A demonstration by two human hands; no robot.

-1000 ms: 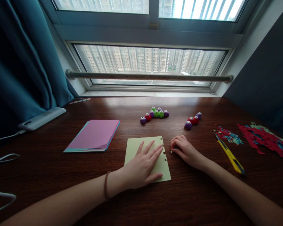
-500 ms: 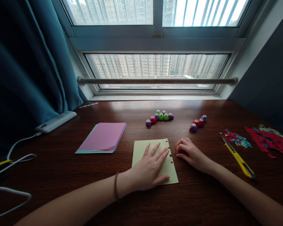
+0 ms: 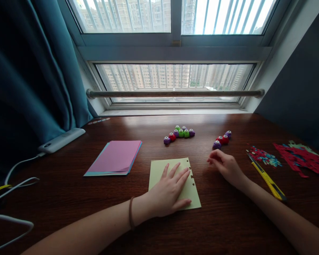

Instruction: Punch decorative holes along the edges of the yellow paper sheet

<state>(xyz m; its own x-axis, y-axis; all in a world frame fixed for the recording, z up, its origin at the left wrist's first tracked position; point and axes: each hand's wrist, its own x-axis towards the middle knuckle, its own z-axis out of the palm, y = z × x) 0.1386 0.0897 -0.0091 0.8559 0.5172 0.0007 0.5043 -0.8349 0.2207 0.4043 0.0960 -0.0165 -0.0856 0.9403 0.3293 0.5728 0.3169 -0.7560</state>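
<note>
My left hand [image 3: 170, 189] lies flat with fingers spread on a sheet of pale yellow paper [image 3: 156, 171]. Small star and other shaped holes run down the sheet's right edge. My right hand [image 3: 225, 168] hovers just right of the sheet, fingers curled together; whatever they may hold is hidden. Right behind its fingertips stands a purple craft punch [image 3: 217, 145]. Red craft punches [image 3: 222, 139] and another purple craft punch [image 3: 228, 134] line up behind it. A second group of purple, red and green craft punches [image 3: 181, 133] stands beyond the paper.
A stack of pink and blue paper [image 3: 114, 157] lies left. On the right are a yellow utility knife [image 3: 268, 182], punched paper bits [image 3: 266, 156] and red paper scraps [image 3: 295, 159]. A white power strip [image 3: 62, 140] and white cable [image 3: 21, 182] are at the left.
My right hand has moved right and slightly away from the paper's edge, closer to the near purple craft punch. My left hand stays on the sheet. The view has shifted slightly.
</note>
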